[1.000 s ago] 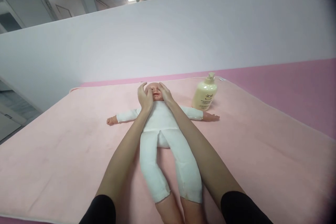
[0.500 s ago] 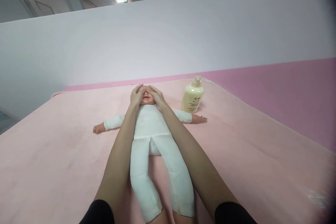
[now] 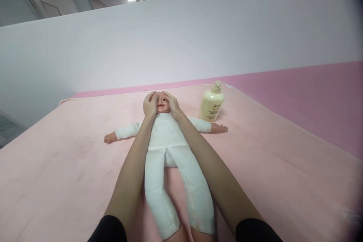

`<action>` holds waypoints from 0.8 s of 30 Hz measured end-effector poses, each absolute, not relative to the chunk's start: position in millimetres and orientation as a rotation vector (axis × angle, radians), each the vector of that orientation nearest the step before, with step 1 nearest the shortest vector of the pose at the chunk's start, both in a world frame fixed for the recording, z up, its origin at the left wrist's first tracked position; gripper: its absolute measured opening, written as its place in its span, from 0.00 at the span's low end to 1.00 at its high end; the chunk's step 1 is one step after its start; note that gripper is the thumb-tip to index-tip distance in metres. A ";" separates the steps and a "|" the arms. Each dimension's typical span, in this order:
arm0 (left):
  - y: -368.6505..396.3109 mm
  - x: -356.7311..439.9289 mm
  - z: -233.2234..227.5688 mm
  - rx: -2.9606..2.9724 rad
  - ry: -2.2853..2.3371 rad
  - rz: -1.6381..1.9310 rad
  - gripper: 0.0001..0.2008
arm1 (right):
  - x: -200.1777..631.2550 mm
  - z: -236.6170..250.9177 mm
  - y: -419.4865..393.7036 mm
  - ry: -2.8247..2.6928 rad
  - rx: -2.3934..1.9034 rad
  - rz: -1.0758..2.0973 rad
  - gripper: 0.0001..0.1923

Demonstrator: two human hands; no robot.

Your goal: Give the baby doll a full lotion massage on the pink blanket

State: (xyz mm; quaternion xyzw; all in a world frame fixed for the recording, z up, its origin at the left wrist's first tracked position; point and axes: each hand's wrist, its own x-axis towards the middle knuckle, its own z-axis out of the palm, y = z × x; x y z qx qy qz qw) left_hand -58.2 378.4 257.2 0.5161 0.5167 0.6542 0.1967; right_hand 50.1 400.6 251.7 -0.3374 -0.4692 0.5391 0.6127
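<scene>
A baby doll (image 3: pixel 166 138) in a white soft body lies face up on a pink blanket (image 3: pixel 70 166), arms spread, legs toward me. My left hand (image 3: pixel 149 105) rests flat against the left side of the doll's head (image 3: pixel 162 103). My right hand (image 3: pixel 171 104) lies against the right side of the head, fingers reaching over the forehead. Both hands touch the face without gripping it. The doll's eyes and mouth show between my hands.
A cream pump bottle (image 3: pixel 211 104) stands upright just right of the doll's head, beside its outstretched arm. A darker pink mat (image 3: pixel 306 94) shows beyond the blanket on the right. A white partition wall (image 3: pixel 181 38) rises behind.
My fingers covered the doll's eyes half a second ago; they have slid outward to the sides of the head, and the face shows again. The view shifted slightly.
</scene>
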 end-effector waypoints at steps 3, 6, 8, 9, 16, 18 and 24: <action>378.9 -58.1 256.9 1.478 1.456 1.811 0.16 | 50.8 248.1 401.8 -1.111 -0.775 1.211 0.19; 382.7 -59.3 255.4 1.470 1.429 1.795 0.15 | 52.3 244.1 405.2 -1.136 -0.774 1.221 0.21; 384.4 -60.1 254.6 1.449 1.416 1.793 0.15 | 52.9 242.0 408.1 -1.146 -0.768 1.237 0.21; 384.8 -60.3 254.4 1.443 1.413 1.794 0.15 | 52.8 241.2 409.7 -1.152 -0.762 1.237 0.21; 379.4 -59.5 255.5 1.434 1.457 1.810 0.18 | 47.9 238.3 419.6 -1.262 -0.774 1.074 0.20; 376.1 -57.8 256.8 1.438 1.465 1.815 0.15 | 48.6 237.9 420.2 -1.290 -0.782 1.039 0.20; 363.0 -51.7 265.3 1.475 1.540 1.784 0.17 | 50.5 234.2 417.1 -1.292 -0.791 1.014 0.19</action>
